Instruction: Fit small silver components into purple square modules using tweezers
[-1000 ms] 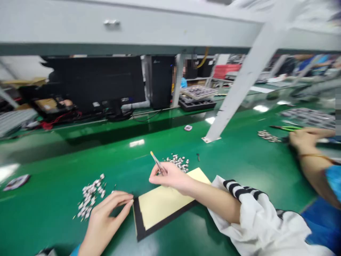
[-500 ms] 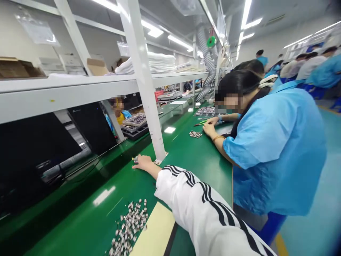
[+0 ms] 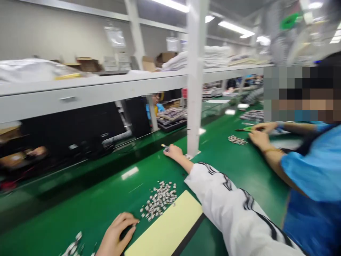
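My right hand, in a white sleeve with black stripes, reaches out over the green bench beside the white post's foot. Its fingers are closed on a small grey part with a yellowish tip, whose exact kind is too blurred to tell. Near the front edge of the view my left hand is bent in a pinch, thumb and forefinger meeting. What sits between those fingertips, if anything, is too small to make out. Just beyond them lies a loose pile of small silvery metal parts, beside a pale yellow board.
A white post rises from the bench under a long shelf. More small parts lie at lower left. To the right a co-worker in blue bends over the bench, near another small pile and green-handled pliers.
The view has swung left, so the bench and post sit farther right. My left hand has come into view by the pile. My right hand stays by the post with the small part.
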